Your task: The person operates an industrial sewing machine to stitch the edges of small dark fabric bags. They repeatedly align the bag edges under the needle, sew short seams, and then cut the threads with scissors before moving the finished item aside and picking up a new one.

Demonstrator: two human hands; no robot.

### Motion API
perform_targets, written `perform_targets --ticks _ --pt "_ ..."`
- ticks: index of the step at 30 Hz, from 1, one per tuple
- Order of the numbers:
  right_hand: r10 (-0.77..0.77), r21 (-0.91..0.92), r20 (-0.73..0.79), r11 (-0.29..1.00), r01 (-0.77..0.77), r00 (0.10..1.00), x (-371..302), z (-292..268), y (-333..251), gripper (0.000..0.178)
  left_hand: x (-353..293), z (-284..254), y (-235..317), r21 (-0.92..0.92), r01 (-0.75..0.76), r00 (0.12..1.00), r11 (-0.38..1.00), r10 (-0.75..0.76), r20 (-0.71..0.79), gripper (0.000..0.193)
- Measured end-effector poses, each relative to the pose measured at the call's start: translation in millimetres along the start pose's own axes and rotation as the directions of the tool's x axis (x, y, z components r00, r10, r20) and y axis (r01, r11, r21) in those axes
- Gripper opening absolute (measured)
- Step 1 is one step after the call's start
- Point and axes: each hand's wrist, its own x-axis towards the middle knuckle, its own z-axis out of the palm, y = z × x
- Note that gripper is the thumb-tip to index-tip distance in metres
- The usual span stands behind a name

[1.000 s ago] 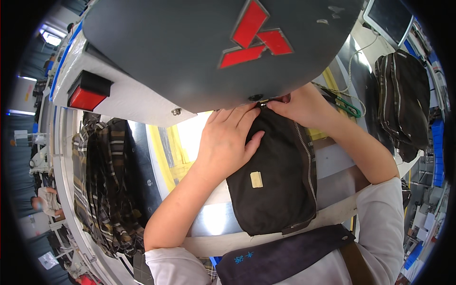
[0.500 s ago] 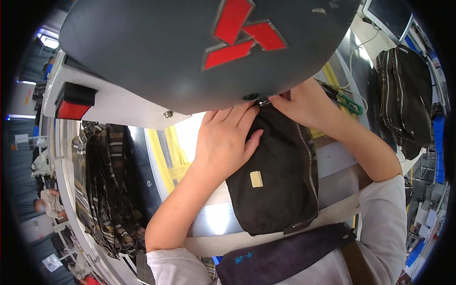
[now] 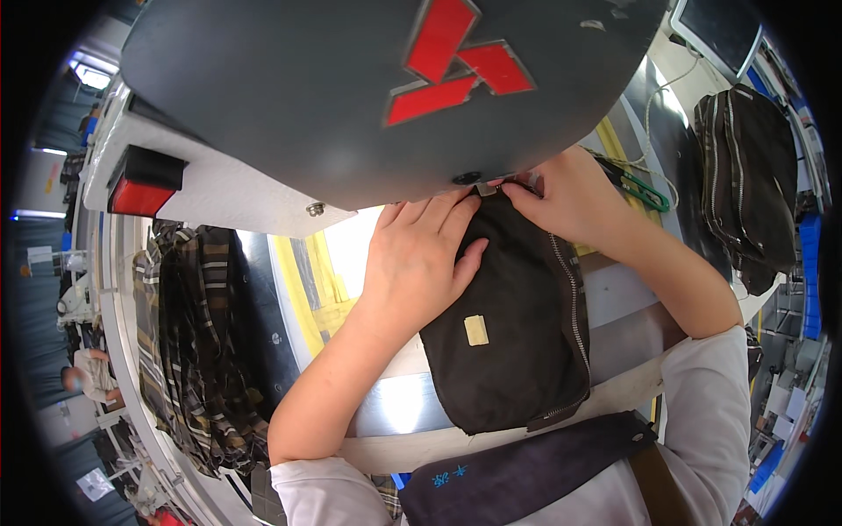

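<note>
A dark zippered fabric panel (image 3: 517, 368), shaped like a bag's side, lies under the dark machine head (image 3: 333, 105). A small yellow sticker (image 3: 475, 330) is on it, and a metal zipper (image 3: 570, 280) curves along its right edge. My left hand (image 3: 417, 259) rests flat on the panel's upper left, its fingers stretched toward the machine. On the other side, my right hand (image 3: 574, 197) pinches the panel's far edge beside the zipper end. Its fingertips are partly hidden, and the machine head covers the spot where the panel goes beneath it.
Plaid fabric pieces (image 3: 197, 342) are heaped at the left. Dark zippered pieces (image 3: 745, 184) lie stacked at the right. Beyond my right hand are green-handled thread snips (image 3: 645, 188) and a pale cord (image 3: 647, 131). A red and black switch (image 3: 145, 182) sits on the machine's arm.
The panel has shifted very slightly to the right. At its far end the zipper teeth show less than before, and my right fingers have moved slightly. My left hand stays nearly in place.
</note>
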Motion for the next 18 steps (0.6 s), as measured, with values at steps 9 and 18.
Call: perform_targets --ticks 9,18 --pt "-0.393 -0.268 -0.089 0.894 0.358 0.915 -5.4 10.1 6.6 0.012 -2.6 0.8 -2.1 -0.062 0.057 0.998 0.996 -0.056 0.029 0.038" --pt "-0.512 -0.335 -0.065 0.82 0.465 0.856 -3.3 11.7 7.8 0.018 -5.0 -3.0 -6.7 -0.049 -0.011 0.998 0.999 0.014 0.058 0.044"
